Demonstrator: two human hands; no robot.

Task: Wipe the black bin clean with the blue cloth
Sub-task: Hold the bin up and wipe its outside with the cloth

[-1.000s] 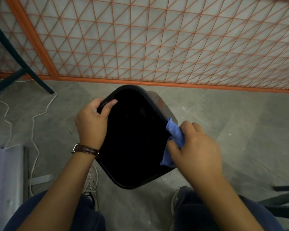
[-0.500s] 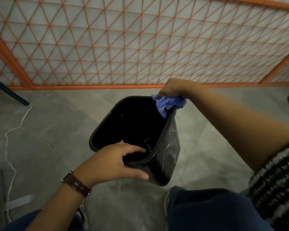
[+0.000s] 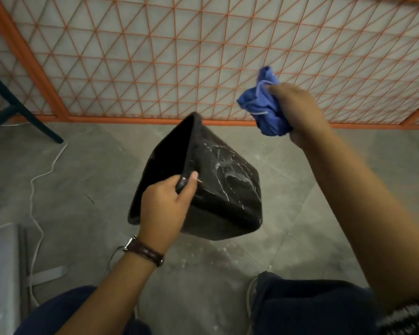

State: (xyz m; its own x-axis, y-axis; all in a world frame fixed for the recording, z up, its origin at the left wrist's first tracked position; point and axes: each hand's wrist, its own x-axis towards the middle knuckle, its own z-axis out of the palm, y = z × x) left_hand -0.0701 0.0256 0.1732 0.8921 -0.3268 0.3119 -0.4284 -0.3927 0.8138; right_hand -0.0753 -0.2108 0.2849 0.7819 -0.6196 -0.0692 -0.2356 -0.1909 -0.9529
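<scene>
The black bin [image 3: 225, 189] is tipped on its side above the floor, its mouth turned left and its outer wall, streaked with white marks, facing me. My left hand [image 3: 166, 206] grips the near rim, thumb outside and fingers hidden inside the bin. My right hand [image 3: 298, 112] is raised up and to the right of the bin, clear of it, and holds the bunched blue cloth [image 3: 266, 105]. The cloth does not touch the bin.
An orange lattice screen [image 3: 179, 56] stands behind the bin. A dark chair leg [image 3: 22, 112] and a white cable [image 3: 36, 180] are on the left, a grey panel [image 3: 0, 274] at lower left. My knees [image 3: 307, 308] fill the bottom edge over the grey floor.
The cloth hand lifted off the bin's far rim and rose up and right. The bin tipped over onto its side with its mouth turned left; my left hand stayed on the near rim.
</scene>
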